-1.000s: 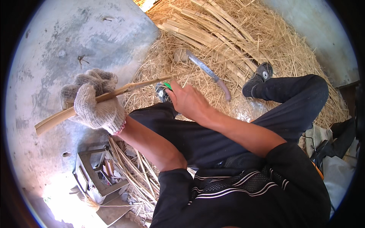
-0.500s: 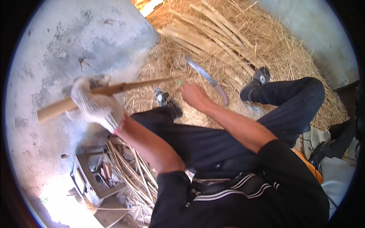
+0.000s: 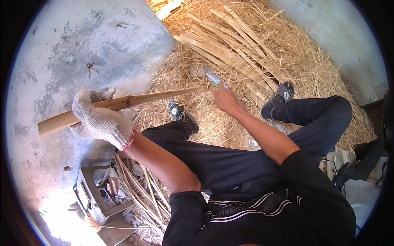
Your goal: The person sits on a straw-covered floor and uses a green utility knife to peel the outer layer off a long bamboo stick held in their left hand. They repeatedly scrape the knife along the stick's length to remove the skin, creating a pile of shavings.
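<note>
My left hand [image 3: 100, 119], in a white knitted work glove, is wrapped round a split bamboo strip [image 3: 152, 97]. The strip's broad end juts out left of the glove and its thin end tapers toward the middle. My bare right hand [image 3: 226, 98] is closed beside that thin end, apart from it. A small green thing [image 3: 216, 85] sticks out of its fingers; its kind I cannot make out. Just past these fingers shows the metal blade of a long knife [image 3: 211, 74] lying on the straw, its handle mostly hidden behind my hand and wrist.
Long bamboo strips [image 3: 230, 41] lie on the straw and shavings [image 3: 320, 78] ahead. A stained pale wall [image 3: 53, 78] stands at left. Near my left elbow is a wooden frame [image 3: 92, 186] with scraps, beside thin sticks [image 3: 143, 188]. My shoes [image 3: 283, 92] rest on the straw.
My right hand has moved right and slightly up, away from the strip's thin end, with the green thing in it. It now covers part of the knife. My left hand keeps its hold.
</note>
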`<state>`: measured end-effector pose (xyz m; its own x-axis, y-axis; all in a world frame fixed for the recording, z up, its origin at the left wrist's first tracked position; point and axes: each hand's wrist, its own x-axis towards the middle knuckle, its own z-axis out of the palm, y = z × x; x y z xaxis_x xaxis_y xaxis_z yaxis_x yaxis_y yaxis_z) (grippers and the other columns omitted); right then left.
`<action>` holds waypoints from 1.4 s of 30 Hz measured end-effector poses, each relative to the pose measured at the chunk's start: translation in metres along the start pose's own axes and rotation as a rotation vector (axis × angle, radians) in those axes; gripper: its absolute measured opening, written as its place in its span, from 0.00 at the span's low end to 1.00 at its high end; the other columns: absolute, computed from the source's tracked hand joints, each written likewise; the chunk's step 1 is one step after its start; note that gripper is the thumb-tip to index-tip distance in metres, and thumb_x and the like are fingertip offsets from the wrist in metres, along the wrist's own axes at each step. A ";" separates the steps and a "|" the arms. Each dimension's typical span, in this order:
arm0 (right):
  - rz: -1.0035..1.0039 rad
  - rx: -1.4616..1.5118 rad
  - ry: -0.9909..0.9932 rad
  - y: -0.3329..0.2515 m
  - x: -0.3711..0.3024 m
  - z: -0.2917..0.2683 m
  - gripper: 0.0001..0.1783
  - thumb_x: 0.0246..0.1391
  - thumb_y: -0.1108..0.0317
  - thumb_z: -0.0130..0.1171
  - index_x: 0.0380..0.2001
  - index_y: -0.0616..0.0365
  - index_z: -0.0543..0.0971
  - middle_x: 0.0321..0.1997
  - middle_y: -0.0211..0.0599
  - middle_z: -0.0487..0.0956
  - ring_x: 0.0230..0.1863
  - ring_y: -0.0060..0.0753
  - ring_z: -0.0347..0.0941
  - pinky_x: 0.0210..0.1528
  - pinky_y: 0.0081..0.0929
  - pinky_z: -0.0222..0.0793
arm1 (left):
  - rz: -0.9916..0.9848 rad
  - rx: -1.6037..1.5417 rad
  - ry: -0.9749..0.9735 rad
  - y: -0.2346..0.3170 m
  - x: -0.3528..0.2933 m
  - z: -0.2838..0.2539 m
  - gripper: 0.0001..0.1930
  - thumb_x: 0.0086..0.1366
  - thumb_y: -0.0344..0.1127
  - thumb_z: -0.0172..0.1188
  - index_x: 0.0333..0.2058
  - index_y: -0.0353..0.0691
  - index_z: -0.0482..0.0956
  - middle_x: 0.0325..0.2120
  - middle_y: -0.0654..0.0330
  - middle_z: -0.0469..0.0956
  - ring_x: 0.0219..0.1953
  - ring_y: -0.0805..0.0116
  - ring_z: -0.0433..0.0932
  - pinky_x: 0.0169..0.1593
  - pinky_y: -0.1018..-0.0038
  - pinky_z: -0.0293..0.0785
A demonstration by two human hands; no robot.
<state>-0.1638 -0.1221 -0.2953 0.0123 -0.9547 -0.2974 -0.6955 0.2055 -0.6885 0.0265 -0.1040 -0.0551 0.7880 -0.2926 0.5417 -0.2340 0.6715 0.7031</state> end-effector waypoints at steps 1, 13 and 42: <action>-0.078 0.103 0.012 -0.011 0.002 0.002 0.21 0.66 0.61 0.39 0.53 0.66 0.68 0.28 0.50 0.76 0.22 0.41 0.75 0.22 0.38 0.72 | -0.001 0.016 -0.006 0.003 -0.001 0.002 0.11 0.49 0.25 0.55 0.32 0.32 0.64 0.22 0.56 0.70 0.17 0.63 0.72 0.25 0.68 0.82; -0.387 0.158 0.013 -0.076 -0.063 0.009 0.15 0.63 0.62 0.47 0.39 0.66 0.69 0.19 0.62 0.74 0.24 0.65 0.73 0.28 0.55 0.68 | -0.041 0.174 0.139 0.005 0.003 -0.003 0.21 0.44 0.25 0.59 0.35 0.26 0.58 0.23 0.51 0.71 0.19 0.59 0.77 0.23 0.68 0.81; -0.290 0.103 -0.021 -0.028 -0.007 0.033 0.20 0.65 0.59 0.42 0.45 0.67 0.71 0.20 0.55 0.76 0.24 0.56 0.75 0.32 0.51 0.70 | 0.013 0.172 0.133 0.002 -0.006 0.005 0.26 0.45 0.25 0.58 0.41 0.22 0.54 0.24 0.49 0.71 0.18 0.58 0.77 0.23 0.72 0.83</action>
<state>-0.1204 -0.1140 -0.2960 0.2151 -0.9723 -0.0912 -0.5847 -0.0534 -0.8095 0.0186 -0.1041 -0.0548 0.8497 -0.1844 0.4940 -0.3296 0.5455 0.7706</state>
